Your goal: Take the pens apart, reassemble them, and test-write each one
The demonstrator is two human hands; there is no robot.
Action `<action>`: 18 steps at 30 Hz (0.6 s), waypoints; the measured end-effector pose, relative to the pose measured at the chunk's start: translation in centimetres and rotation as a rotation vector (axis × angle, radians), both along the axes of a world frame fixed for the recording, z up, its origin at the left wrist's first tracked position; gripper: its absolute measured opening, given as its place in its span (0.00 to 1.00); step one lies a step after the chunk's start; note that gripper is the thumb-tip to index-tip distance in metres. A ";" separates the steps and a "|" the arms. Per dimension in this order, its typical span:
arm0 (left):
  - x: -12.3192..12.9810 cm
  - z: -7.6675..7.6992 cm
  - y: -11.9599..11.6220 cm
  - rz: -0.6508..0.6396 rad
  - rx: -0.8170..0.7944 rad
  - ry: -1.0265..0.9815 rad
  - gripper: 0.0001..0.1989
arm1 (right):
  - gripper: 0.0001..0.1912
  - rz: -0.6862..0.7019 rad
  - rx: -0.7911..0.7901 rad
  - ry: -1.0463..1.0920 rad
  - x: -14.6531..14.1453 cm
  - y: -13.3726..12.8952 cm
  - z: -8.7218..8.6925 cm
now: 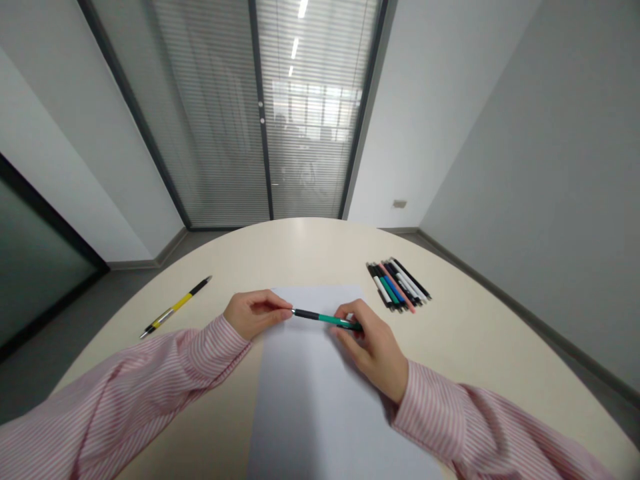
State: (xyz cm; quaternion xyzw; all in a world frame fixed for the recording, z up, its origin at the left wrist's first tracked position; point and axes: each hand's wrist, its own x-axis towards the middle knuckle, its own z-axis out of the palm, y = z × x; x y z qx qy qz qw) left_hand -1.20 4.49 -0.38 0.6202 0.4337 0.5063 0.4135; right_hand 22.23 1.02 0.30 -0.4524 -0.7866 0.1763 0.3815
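Between my two hands, a green pen (327, 319) with a black grip is held roughly level above a white sheet of paper (300, 400). My left hand (257, 313) pinches its silvery tip between thumb and fingertips. At the other end, my right hand (370, 343) has its fingers closed round the green and black barrel, hiding part of it. The paper lies on the table under both hands, and my right forearm covers part of its right side.
On the cream round table (310, 247), a yellow and black pen (177, 305) lies alone at the left. Several pens (397, 285) in white, green, blue, pink and black lie side by side at the right. Beyond the table's far edge stands a glass partition with blinds (270, 133).
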 end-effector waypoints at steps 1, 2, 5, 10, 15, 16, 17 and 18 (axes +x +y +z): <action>0.0 0.0 0.0 -0.008 -0.003 -0.002 0.06 | 0.03 0.001 -0.005 0.000 0.0 0.0 0.0; 0.0 -0.1 0.0 -0.017 -0.004 -0.004 0.06 | 0.04 0.003 -0.011 -0.001 0.1 0.0 0.0; 0.2 0.0 -0.1 -0.037 0.004 -0.001 0.05 | 0.11 0.005 -0.032 -0.005 0.1 0.1 0.0; 0.2 0.1 -0.2 -0.021 -0.025 0.010 0.06 | 0.13 0.000 -0.052 0.005 0.1 0.0 -0.1; 0.2 0.2 -0.3 -0.026 -0.041 0.013 0.06 | 0.03 0.034 -0.075 0.009 0.2 0.2 0.0; 0.2 0.2 -0.3 -0.027 -0.040 0.014 0.06 | 0.07 0.040 -0.080 0.004 0.2 0.3 0.0; 0.2 0.1 -0.3 -0.029 -0.039 0.017 0.06 | 0.11 0.040 -0.085 -0.007 0.1 0.3 0.0; 0.2 0.1 -0.3 -0.033 -0.039 0.021 0.06 | 0.14 0.038 -0.093 -0.018 0.1 0.4 -0.1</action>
